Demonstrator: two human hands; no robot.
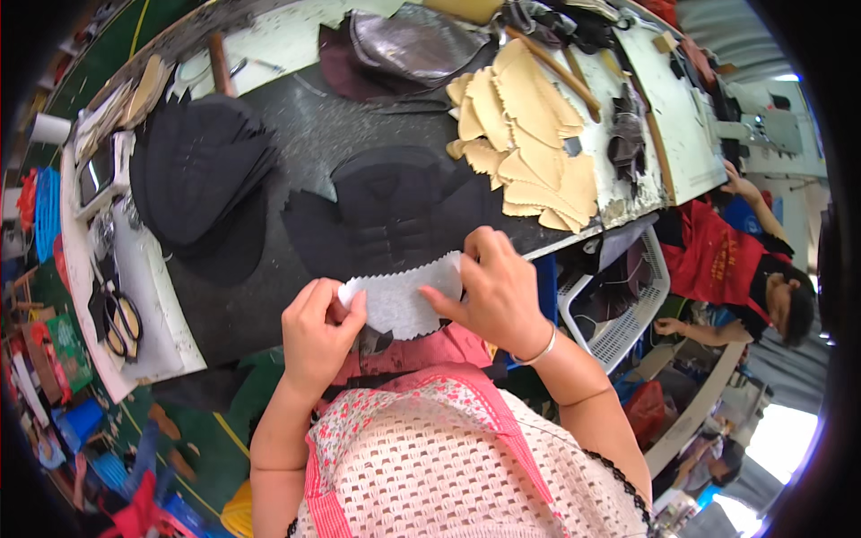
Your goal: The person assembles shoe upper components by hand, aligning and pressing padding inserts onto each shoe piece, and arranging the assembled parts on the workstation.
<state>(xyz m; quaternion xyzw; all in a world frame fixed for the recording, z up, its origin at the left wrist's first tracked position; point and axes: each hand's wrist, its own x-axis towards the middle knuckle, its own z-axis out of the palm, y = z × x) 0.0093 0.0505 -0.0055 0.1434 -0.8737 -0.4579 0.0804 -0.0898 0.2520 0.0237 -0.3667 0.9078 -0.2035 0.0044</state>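
Observation:
A light grey fabric piece (399, 303) with a zigzag-cut upper edge is stretched between my two hands at the table's near edge. My left hand (320, 318) pinches its left end between thumb and fingers. At its right end my right hand (493, 291) grips the corner, the thumb lying across its face. Just beyond lies a black cut shoe-upper piece (386, 215) with small slits down its middle, flat on the dark work mat (296, 134).
A stack of black pieces (202, 170) lies left, and a pile of tan zigzag-edged pieces (525, 134) right. Dark shiny pieces (404, 49) sit at the back. Black scissors (121, 321) rest near the left edge. A white basket (619, 327) stands right, near a co-worker in a red apron (713, 251).

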